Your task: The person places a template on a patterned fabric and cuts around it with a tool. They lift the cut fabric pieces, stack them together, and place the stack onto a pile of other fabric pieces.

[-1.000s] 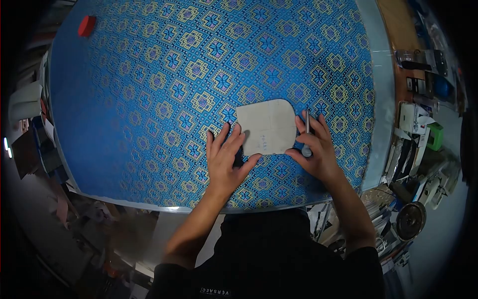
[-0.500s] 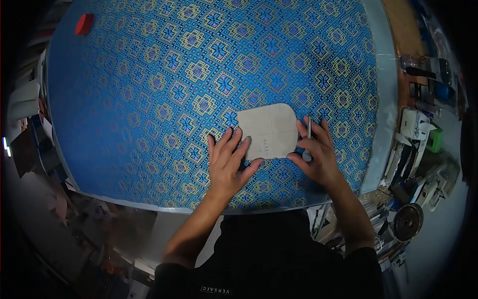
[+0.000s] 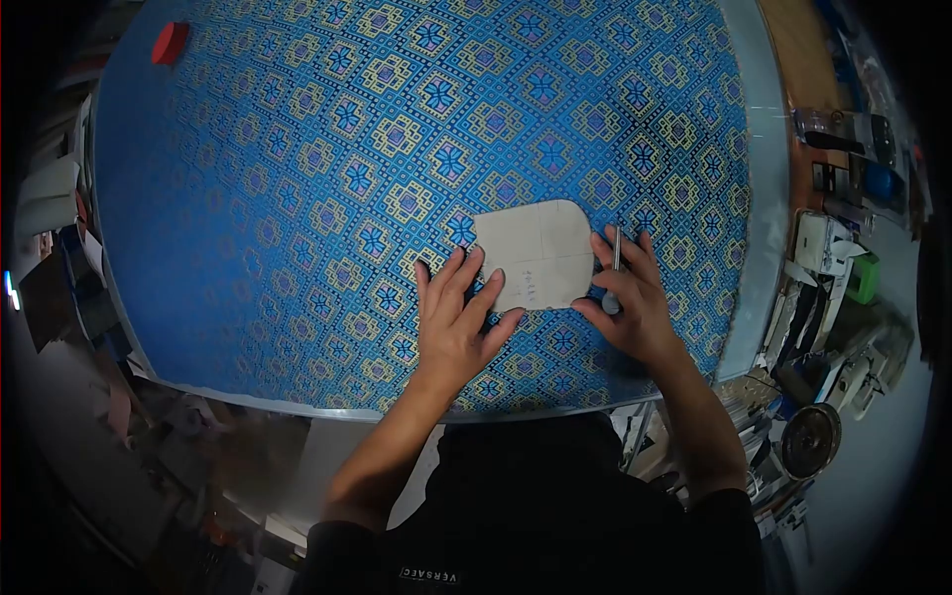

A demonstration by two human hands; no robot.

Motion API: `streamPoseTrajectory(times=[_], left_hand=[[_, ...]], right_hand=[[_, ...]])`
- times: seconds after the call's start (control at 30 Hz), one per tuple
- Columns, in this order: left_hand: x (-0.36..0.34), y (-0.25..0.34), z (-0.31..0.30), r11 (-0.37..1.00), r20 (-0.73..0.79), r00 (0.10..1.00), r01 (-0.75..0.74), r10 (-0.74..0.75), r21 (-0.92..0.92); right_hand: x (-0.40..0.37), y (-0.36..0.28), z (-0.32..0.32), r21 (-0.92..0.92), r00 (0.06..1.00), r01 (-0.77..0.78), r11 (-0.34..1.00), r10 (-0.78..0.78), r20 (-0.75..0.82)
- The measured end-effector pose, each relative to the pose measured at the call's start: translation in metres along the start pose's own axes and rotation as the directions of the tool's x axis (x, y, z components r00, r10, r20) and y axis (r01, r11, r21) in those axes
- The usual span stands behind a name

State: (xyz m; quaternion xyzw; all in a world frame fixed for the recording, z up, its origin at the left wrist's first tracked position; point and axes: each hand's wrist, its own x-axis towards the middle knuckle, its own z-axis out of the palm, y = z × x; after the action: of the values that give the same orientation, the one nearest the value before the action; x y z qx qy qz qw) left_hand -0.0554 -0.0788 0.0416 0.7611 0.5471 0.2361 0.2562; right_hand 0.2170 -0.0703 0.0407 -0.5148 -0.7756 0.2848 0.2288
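A pale card pattern piece point(image 3: 540, 248), rounded at its far right corner, lies on blue fabric point(image 3: 397, 178) with a yellow and purple geometric motif. Thin crossing lines and small handwriting mark the card. My left hand point(image 3: 456, 307) rests flat with fingers spread, its index finger and thumb at the card's left and near edges. At the right edge is my right hand point(image 3: 635, 302), thumb at the near corner and fingertips beside the card. Between its fingers sits a slim silver pen-like tool point(image 3: 617, 248) with a thicker grey end, pointing away from me.
A red round object point(image 3: 171, 43) sits on the fabric at the far left. Beyond the fabric's right edge runs a pale table border point(image 3: 766, 198). Tools and a green box point(image 3: 864, 279) crowd the right side, with a dark round dish point(image 3: 811, 440) lower down.
The whole view has shifted slightly, and the card and both hands appear a little higher in it. Both hands keep their hold at the card's edges.
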Motion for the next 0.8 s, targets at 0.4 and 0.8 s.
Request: streamPoseTrajectory(times=[0.4,0.8], left_hand=[[0.004,0.001,0.000,0.999,0.019,0.999,-0.033,0.032,0.035],[0.002,-0.001,0.004,0.985,-0.075,0.988,-0.129,0.138,0.114]], right_hand=[[0.000,0.004,0.000,-0.001,1.000,0.014,1.000,-0.014,-0.020],[0.000,0.014,0.010,-0.051,0.986,0.124,0.991,-0.129,-0.108]])
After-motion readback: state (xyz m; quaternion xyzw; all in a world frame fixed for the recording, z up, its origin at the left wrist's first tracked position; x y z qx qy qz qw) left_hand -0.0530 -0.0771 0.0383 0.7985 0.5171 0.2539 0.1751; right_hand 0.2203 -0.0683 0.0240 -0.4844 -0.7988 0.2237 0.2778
